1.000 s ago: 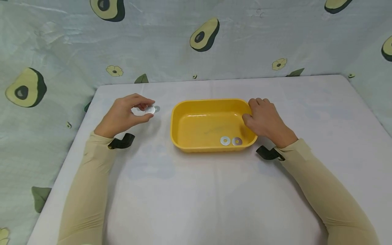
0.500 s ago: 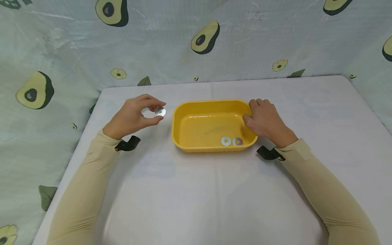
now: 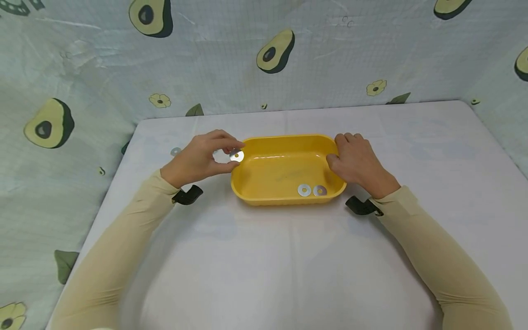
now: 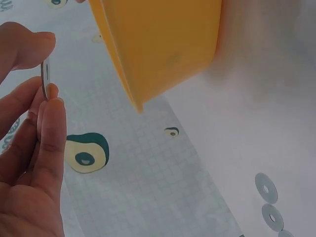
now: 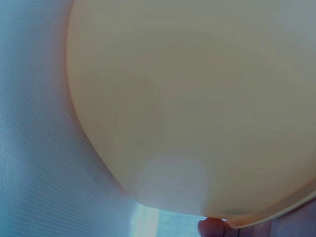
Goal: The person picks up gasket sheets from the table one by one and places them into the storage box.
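Note:
My left hand (image 3: 201, 156) pinches a flat metal washer (image 3: 237, 159) between thumb and fingertips. It is at the left rim of a yellow plastic tray (image 3: 268, 176), and the washer overlaps that rim in the head view. Seen from the left wrist, the held washer (image 4: 44, 84) stands edge-on, beside the tray's outer wall (image 4: 168, 44). My right hand (image 3: 355, 158) grips the tray's right rim, thumb inside. Two washers lie flat near the tray's front right corner, a silvery one (image 3: 300, 190) and a duller one (image 3: 316, 191).
Loose washers (image 4: 261, 184) lie on the white-covered table (image 3: 264, 266) left of the tray; my left hand partly hides them in the head view. Behind the table hangs an avocado-print sheet (image 3: 222, 59). The right wrist view is mostly filled by the tray's outside (image 5: 197, 108).
My left hand has carried the pinched washer rightward from the table's left side to the tray's left rim. A washer on the table has come into sight behind it. My right hand stays put.

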`<state>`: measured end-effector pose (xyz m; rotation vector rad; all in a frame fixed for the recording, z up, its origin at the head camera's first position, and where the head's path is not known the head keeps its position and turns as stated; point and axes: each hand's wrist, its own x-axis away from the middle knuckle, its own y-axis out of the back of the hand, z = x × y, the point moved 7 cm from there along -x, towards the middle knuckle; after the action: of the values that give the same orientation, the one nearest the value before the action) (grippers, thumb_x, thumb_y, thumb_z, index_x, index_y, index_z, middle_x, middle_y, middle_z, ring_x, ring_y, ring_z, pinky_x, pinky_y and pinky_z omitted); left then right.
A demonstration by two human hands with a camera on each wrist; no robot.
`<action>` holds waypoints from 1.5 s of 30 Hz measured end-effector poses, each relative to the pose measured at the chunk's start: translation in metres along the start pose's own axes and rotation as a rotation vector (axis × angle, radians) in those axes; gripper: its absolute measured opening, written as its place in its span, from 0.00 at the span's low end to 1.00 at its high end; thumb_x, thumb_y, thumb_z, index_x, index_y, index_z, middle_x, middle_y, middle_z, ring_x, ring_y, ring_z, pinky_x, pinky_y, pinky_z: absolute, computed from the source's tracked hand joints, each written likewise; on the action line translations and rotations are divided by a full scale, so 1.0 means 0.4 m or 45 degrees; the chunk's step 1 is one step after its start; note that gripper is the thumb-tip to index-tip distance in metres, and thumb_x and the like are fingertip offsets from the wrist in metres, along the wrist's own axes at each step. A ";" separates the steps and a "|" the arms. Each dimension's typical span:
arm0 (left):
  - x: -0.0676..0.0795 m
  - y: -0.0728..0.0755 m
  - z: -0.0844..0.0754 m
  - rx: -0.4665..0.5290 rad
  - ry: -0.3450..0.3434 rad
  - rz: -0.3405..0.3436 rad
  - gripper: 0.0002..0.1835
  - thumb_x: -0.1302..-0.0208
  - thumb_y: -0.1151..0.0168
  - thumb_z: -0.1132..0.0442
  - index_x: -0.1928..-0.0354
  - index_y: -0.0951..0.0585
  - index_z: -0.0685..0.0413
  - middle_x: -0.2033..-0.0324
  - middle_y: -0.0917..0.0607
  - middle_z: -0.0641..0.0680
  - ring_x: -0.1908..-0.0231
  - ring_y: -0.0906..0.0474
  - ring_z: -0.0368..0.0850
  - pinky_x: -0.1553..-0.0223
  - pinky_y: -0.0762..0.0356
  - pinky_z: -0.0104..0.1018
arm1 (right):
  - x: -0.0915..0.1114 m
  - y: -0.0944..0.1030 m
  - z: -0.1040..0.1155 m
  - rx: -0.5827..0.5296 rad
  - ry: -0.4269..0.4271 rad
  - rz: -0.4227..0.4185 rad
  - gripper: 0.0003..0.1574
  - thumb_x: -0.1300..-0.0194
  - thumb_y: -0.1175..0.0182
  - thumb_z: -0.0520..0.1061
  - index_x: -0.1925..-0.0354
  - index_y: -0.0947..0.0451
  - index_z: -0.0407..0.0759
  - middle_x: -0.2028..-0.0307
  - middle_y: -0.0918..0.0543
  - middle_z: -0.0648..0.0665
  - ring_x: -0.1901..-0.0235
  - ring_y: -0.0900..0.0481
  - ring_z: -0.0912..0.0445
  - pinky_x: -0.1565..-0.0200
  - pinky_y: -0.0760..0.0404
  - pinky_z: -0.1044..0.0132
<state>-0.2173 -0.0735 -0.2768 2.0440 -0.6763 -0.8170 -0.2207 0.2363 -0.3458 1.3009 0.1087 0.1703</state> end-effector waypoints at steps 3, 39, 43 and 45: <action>-0.008 -0.016 -0.009 0.031 -0.007 0.029 0.17 0.41 0.25 0.69 0.49 0.13 0.61 0.54 0.12 0.56 0.58 0.18 0.45 0.58 0.16 0.35 | 0.000 0.000 -0.001 0.007 0.002 -0.005 0.26 0.32 0.59 0.47 0.51 0.29 0.26 0.60 0.24 0.31 0.59 0.31 0.38 0.54 0.30 0.46; -0.080 -0.166 -0.104 0.139 -0.047 0.196 0.18 0.39 0.29 0.64 0.46 0.14 0.61 0.55 0.12 0.56 0.59 0.18 0.47 0.52 0.14 0.45 | -0.001 0.002 -0.001 -0.018 -0.007 0.022 0.28 0.32 0.60 0.47 0.47 0.29 0.24 0.55 0.23 0.29 0.55 0.30 0.36 0.49 0.29 0.43; -0.089 -0.179 -0.113 0.123 0.030 0.220 0.19 0.37 0.30 0.62 0.45 0.14 0.59 0.54 0.12 0.55 0.57 0.17 0.47 0.51 0.14 0.44 | -0.001 0.002 -0.001 -0.015 -0.013 0.030 0.29 0.31 0.60 0.47 0.47 0.30 0.24 0.55 0.23 0.29 0.55 0.31 0.36 0.48 0.29 0.43; -0.094 -0.187 -0.116 0.105 0.053 0.241 0.19 0.36 0.30 0.62 0.44 0.14 0.59 0.53 0.12 0.55 0.57 0.16 0.47 0.50 0.15 0.43 | 0.000 0.002 -0.001 -0.012 -0.016 0.031 0.29 0.31 0.60 0.47 0.46 0.30 0.24 0.54 0.23 0.29 0.55 0.31 0.36 0.48 0.29 0.43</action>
<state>-0.1943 0.0147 -0.3064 2.0279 -0.8775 -0.6450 -0.2210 0.2368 -0.3451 1.2944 0.0813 0.1831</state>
